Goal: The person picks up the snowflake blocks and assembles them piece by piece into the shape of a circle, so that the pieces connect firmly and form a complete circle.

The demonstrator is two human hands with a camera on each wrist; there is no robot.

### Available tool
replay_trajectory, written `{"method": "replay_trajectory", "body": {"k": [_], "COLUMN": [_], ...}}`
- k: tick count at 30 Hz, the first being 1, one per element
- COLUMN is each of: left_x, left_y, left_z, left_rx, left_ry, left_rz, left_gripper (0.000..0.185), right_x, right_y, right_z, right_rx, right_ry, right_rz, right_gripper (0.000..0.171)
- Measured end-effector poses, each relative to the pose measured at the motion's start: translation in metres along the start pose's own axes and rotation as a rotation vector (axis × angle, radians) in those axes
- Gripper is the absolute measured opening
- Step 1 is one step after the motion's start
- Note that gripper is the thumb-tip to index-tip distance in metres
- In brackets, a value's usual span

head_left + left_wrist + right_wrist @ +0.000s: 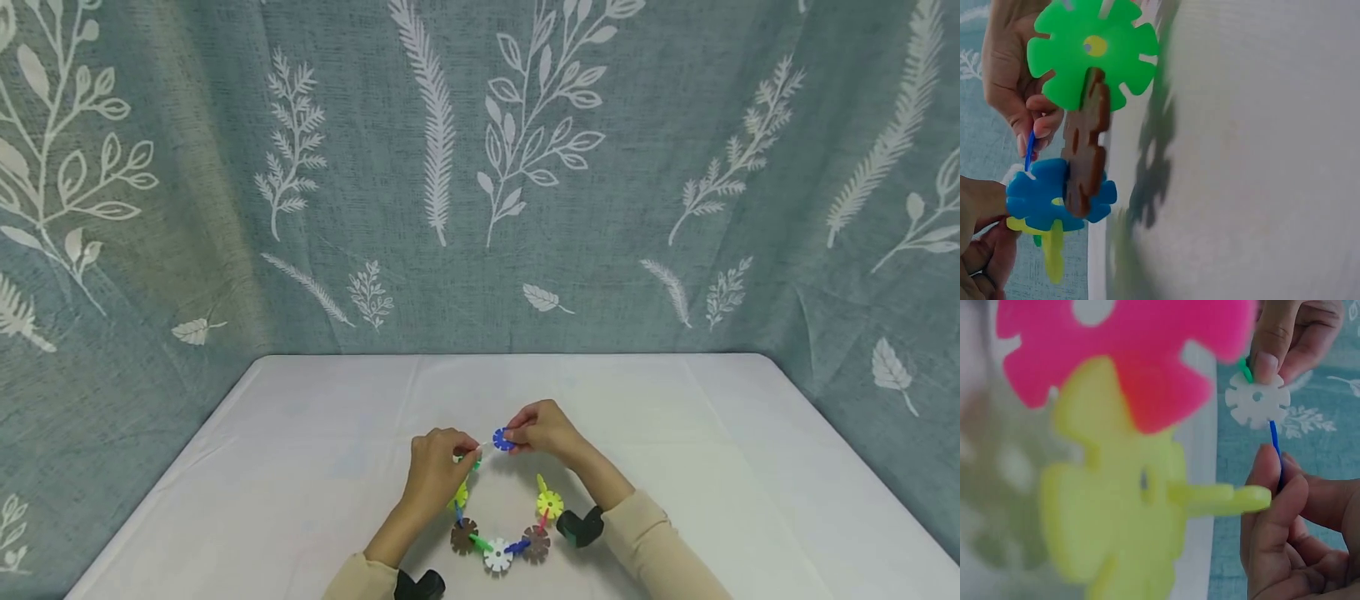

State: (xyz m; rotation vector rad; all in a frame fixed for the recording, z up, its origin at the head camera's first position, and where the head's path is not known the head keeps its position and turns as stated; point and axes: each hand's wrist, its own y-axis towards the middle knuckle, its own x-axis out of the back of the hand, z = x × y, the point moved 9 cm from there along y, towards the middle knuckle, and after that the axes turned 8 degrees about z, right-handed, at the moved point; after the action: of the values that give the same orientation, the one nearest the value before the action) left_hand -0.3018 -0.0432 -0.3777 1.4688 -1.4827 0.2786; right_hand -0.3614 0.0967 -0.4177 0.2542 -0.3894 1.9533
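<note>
Above the white table, my left hand point(437, 468) pinches a white notched plastic disc point(1257, 407) between thumb and fingers. My right hand point(549, 429) pinches a blue notched disc point(500, 440), seen edge-on in the right wrist view. The blue disc's edge meets a notch of the white one. From the left hand hangs a curved chain of interlocked discs, with a brown disc point(464, 536), a white disc point(498, 556) and another brown disc point(536, 544) along its lower side. A yellow disc point(550, 503) with a second yellow piece forms its right-hand end, below the right hand.
The white-covered table point(675, 467) extends around the hands. Behind it hangs a green-blue curtain point(360, 192) with white leaf prints. Dark wrist cameras point(581, 527) sit on both forearms near the chain. A pink disc point(1129, 344) fills the near part of the right wrist view.
</note>
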Motion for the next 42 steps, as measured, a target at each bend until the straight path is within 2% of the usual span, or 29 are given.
{"method": "replay_trajectory", "body": {"k": [4,8,10,12,15,17,19,22,25,28,30,33,37,42], "left_x": [-0.001,0.000,-0.002,-0.006,-0.015,-0.019,-0.020,-0.025,-0.032,-0.044,-0.049,-0.054,-0.056,-0.055], "left_y": [0.000,-0.001,-0.001,-0.001,0.001,0.002,0.004,0.008,0.013,0.016,0.017,0.016,0.015,0.016], "left_z": [-0.003,-0.007,-0.011,-0.014,-0.017,-0.016,-0.015,-0.014,-0.015,-0.017,-0.017,-0.015,-0.010,-0.006], "left_rx": [-0.016,-0.054,-0.070,-0.081,-0.064,-0.044,-0.026,-0.035,-0.045,-0.059,-0.069,-0.065,-0.040,-0.040], "left_ry": [-0.001,0.015,0.034,0.057,0.089,0.107,0.119,0.131,0.144,0.150,0.145,0.112,0.065,0.013], "left_rz": [0.000,-0.039,-0.035,-0.010,0.052,0.091,0.130,0.222,0.325,0.413,0.449,0.464,0.453,0.444], "left_gripper": [0.006,0.009,0.010,0.010,0.009,0.010,0.010,0.012,0.027,0.037,0.037,0.030,0.026,0.026], "right_x": [-0.002,-0.007,-0.008,-0.008,0.001,0.009,0.018,0.024,0.016,0.002,-0.004,-0.005,0.000,0.000], "right_y": [0.000,0.001,0.000,-0.003,-0.013,-0.023,-0.036,-0.056,-0.070,-0.072,-0.068,-0.061,-0.050,-0.042], "right_z": [-0.001,-0.002,-0.003,-0.003,0.003,0.009,0.011,0.002,-0.009,-0.015,-0.015,-0.014,-0.016,-0.016], "right_rx": [-0.006,-0.010,-0.001,0.028,0.083,0.100,0.063,-0.054,-0.124,-0.084,-0.030,0.038,0.075,0.118], "right_ry": [0.008,0.045,0.024,-0.069,-0.307,-0.464,-0.562,-0.619,-0.607,-0.564,-0.529,-0.493,-0.431,-0.367], "right_rz": [0.012,0.020,0.032,0.046,0.022,-0.024,-0.070,-0.053,0.057,0.150,0.175,0.153,0.126,0.168], "right_gripper": [0.010,0.010,0.010,0.009,0.014,0.020,0.025,0.028,0.030,0.025,0.020,0.017,0.015,0.008]}}
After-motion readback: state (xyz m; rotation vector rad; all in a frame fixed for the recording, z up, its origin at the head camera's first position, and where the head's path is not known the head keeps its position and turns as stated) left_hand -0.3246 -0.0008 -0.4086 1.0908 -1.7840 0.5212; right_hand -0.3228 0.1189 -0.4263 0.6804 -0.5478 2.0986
